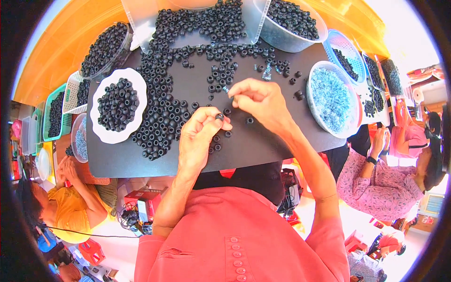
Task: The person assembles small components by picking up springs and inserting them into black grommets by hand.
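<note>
My left hand (199, 134) is closed in a pinch on a small black round part with a hole (219, 117), held above the near middle of the dark table. Just up and to the right, my right hand (258, 101) pinches with thumb and forefinger; a small metal spring (226, 89) shows at its fingertips. The two hands are close but apart. Beneath and around them lie loose black parts (162, 124) of the same kind, spreading left and back. A few loose springs (267, 73) rest on the table beyond my right hand.
A white scalloped plate (97, 103) of black parts stands left. At the back are a clear bin (141, 33) and a tub (286, 43) of them. On the right sits a bowl (314, 110) of springs. People sit working at left (77, 207) and right (380, 188).
</note>
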The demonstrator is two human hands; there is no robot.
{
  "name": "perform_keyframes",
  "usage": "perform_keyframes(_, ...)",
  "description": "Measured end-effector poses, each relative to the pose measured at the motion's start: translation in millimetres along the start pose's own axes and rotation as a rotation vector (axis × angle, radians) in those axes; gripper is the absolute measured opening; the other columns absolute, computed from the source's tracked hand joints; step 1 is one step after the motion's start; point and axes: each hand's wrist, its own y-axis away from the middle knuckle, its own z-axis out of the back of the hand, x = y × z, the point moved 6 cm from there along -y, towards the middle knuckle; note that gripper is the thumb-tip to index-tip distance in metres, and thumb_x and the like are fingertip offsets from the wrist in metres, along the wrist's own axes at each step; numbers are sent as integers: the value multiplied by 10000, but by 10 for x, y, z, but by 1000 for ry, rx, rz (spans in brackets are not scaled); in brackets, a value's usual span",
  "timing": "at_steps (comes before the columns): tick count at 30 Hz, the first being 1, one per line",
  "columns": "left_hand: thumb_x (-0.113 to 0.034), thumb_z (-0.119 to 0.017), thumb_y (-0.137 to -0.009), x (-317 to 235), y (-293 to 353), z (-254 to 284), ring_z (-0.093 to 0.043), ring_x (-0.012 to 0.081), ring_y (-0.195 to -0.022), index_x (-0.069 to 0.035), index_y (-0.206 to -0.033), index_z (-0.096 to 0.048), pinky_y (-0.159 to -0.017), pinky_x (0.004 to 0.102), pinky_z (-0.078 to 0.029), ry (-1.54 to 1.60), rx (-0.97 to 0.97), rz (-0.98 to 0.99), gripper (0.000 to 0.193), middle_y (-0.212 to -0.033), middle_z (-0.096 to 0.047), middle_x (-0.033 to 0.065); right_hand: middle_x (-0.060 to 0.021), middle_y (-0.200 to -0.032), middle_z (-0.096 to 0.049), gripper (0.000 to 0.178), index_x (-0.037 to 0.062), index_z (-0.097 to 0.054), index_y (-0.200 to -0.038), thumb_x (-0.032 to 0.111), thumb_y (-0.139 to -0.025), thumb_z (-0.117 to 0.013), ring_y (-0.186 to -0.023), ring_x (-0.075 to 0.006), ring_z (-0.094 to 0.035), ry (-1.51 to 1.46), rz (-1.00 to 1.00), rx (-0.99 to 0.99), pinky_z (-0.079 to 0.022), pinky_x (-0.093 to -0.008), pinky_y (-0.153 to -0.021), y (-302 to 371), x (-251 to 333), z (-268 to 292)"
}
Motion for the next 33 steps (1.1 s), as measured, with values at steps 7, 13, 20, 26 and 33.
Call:
perform_keyframes(7,-15,-505,-899,-13,-9,-23,-606,122,-841,-1,-1012,-552,-795,252,-466,-27,37,-38,123,-897,-632,68,-54,-838,-638,106,-43,-633,-934,-41,-840,-585,-767,-103,-611,-125,16,89,-503,-242,-701,195,39,-238)
perform_keyframes(13,-3,-514,-896,-5,6,-6,-600,109,-844,-2,-1017,-551,-779,238,-466,-102,26,-38,126,-902,-635,62,-88,-910,-631,123,-27,-638,-941,-55,-833,-587,-754,-117,-615,12,154,34,-506,-241,-683,242,67,-226)
perform_keyframes(20,3,-516,-899,35,-14,-8,-599,98,-824,-9,-1038,-557,-760,221,-463,64,52,-34,146,-890,-629,40,-65,-877,-644,131,-8,-655,-910,-40,-789,-616,-677,-100,-617,-51,276,-67,-509,-239,-629,269,24,-279)
perform_keyframes(26,10,-519,-895,-13,14,-7,-596,92,-819,-4,-1047,-560,-770,226,-463,-80,32,-75,158,-880,-625,30,-96,-962,-597,143,-25,-636,-974,-64,-849,-577,-733,-125,-602,-26,278,-39,-501,-227,-639,282,-14,-291)
perform_keyframes(33,-2,-506,-895,38,5,56,-602,111,-880,8,-1040,-567,-803,244,-469,100,9,-7,158,-913,-636,57,-77,-961,-608,316,54,-645,-1010,-54,-713,-657,-741,-122,-604,218,444,-26,-500,-254,-689,304,128,-311)
